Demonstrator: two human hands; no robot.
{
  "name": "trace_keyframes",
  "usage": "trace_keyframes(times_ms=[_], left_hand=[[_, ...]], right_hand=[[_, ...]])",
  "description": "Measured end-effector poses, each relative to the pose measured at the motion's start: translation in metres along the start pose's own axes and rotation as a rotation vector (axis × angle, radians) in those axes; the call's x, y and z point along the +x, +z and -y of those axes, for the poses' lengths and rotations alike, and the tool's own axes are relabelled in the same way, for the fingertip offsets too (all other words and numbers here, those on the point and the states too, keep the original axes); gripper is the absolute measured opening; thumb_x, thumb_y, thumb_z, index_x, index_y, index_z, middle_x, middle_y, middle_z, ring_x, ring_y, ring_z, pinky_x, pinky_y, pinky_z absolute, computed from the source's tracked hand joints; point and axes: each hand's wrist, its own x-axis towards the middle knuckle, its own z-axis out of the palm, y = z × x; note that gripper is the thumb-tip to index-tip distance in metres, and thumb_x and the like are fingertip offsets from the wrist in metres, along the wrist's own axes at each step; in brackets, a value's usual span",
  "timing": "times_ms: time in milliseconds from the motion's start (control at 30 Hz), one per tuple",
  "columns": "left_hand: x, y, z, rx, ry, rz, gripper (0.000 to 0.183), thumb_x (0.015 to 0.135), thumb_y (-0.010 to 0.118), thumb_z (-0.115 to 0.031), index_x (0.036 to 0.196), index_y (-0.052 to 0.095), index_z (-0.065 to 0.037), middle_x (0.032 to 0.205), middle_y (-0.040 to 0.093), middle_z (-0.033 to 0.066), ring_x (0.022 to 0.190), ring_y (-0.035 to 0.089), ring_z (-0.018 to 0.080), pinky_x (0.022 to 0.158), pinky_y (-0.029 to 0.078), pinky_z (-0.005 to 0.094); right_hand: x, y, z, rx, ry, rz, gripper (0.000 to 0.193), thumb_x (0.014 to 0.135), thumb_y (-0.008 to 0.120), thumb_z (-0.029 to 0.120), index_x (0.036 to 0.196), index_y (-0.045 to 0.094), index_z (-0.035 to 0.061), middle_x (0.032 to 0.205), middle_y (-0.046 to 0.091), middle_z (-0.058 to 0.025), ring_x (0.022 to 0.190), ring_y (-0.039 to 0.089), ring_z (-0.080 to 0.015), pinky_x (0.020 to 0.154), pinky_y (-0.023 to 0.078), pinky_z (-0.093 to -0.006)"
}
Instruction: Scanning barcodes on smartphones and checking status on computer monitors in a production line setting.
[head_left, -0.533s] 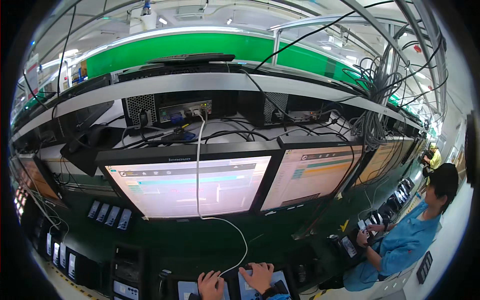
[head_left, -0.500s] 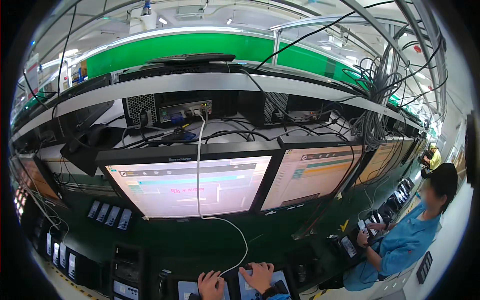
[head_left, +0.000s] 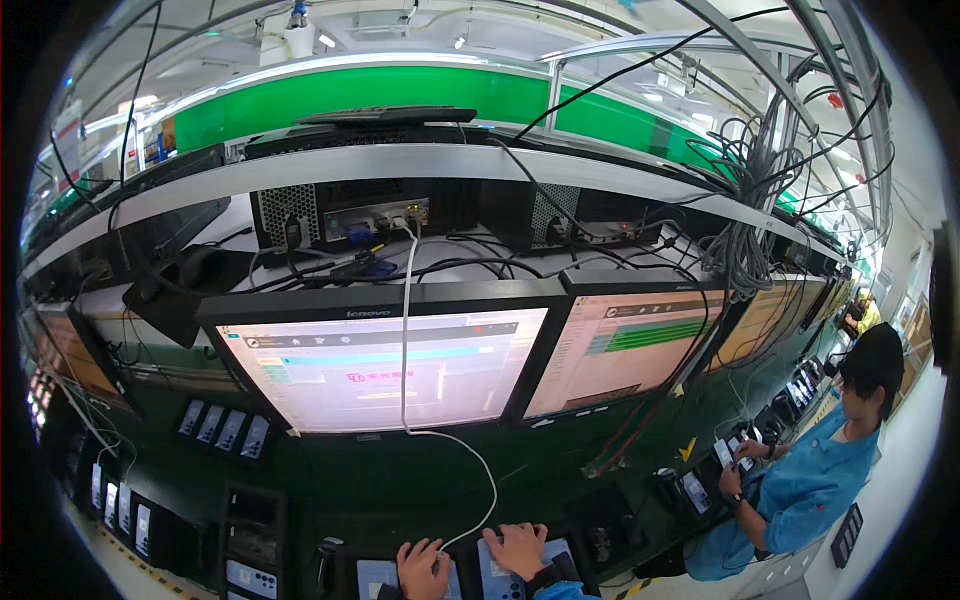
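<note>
At the lower edge, my left hand lies over a pale blue phone in a black tray. The end of a white cable meets its thumb and forefinger, which look closed on it; the plug itself is hidden. Beside it, my right hand rests with fingers apart on another pale blue phone in the same tray area, thumb toward the left hand. The cable hangs down across a lit monitor from a computer behind it.
A second monitor stands to the right. Phones in black trays sit at left, with a dark tray nearer. A loose grey cable bundle hangs at right. A co-worker in blue handles a phone there.
On the right monitor, coloured rows have turned green. The co-worker's head has turned down toward their hands. My hands stay in nearly the same place; the view has shifted slightly.
</note>
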Motion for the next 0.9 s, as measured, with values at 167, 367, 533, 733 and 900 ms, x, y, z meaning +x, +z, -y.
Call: trace_keyframes(times_ms=[167, 367, 533, 733, 900], left_hand=[[0.006, 0.002, -0.006, 0.035, 0.067, -0.094, 0.018, 0.087, 0.060, -0.023, 0.084, 0.066, -0.006, 0.102, 0.071, 0.0084, 0.102, 0.064, 0.0279, 0.097, 0.039, 0.0455], [0.010, -0.002, -0.001, -0.142, -0.104, 0.003, 0.024, 0.092, 0.054, -0.020, 0.103, 0.068, -0.003, 0.108, 0.069, 0.0106, 0.109, 0.060, 0.0288, 0.105, 0.033, 0.0466], [0.009, -0.052, -0.015, -0.569, -0.390, -0.129, 0.025, 0.097, 0.043, -0.011, 0.114, 0.057, 0.001, 0.106, 0.067, 0.0160, 0.102, 0.062, 0.0245, 0.087, 0.047, 0.0343], [-0.059, -0.113, 0.014, -0.069, -0.501, -0.310, 0.025, 0.091, 0.057, -0.015, 0.109, 0.051, 0.002, 0.097, 0.050, 0.0133, 0.084, 0.047, 0.0240, 0.078, 0.042, 0.0346], [-0.110, -0.118, 0.016, 0.046, -0.747, -0.134, 0.033, 0.092, 0.061, -0.024, 0.095, 0.040, 0.000, 0.089, 0.044, 0.0151, 0.085, 0.044, 0.0295, 0.079, 0.040, 0.0370]], right_hand=[[0.011, 0.034, -0.004, -0.032, 0.059, 0.197, 0.032, 0.092, 0.051, 0.032, 0.085, 0.070, 0.0073, 0.083, 0.069, -0.0130, 0.089, 0.065, -0.0305, 0.093, 0.039, -0.0514], [-0.019, -0.003, 0.005, 0.213, -0.235, 0.056, 0.029, 0.096, 0.047, 0.023, 0.110, 0.066, 0.0061, 0.106, 0.069, -0.0096, 0.115, 0.056, -0.0308, 0.107, 0.027, -0.0548], [-0.020, -0.069, -0.039, 0.599, 0.154, -0.116, 0.034, 0.101, 0.040, 0.021, 0.107, 0.064, -0.0012, 0.106, 0.068, -0.0160, 0.105, 0.062, -0.0338, 0.102, 0.039, -0.0426], [-0.068, -0.104, -0.122, 0.501, 0.348, -0.055, 0.037, 0.102, 0.041, 0.025, 0.100, 0.065, -0.0021, 0.090, 0.068, -0.0088, 0.084, 0.060, -0.0174, 0.078, 0.045, -0.0318], [-0.119, -0.085, -0.173, 0.513, 0.550, 0.304, 0.037, 0.102, 0.042, 0.026, 0.114, 0.062, -0.0028, 0.105, 0.068, -0.0147, 0.095, 0.064, -0.0263, 0.085, 0.046, -0.0329]])
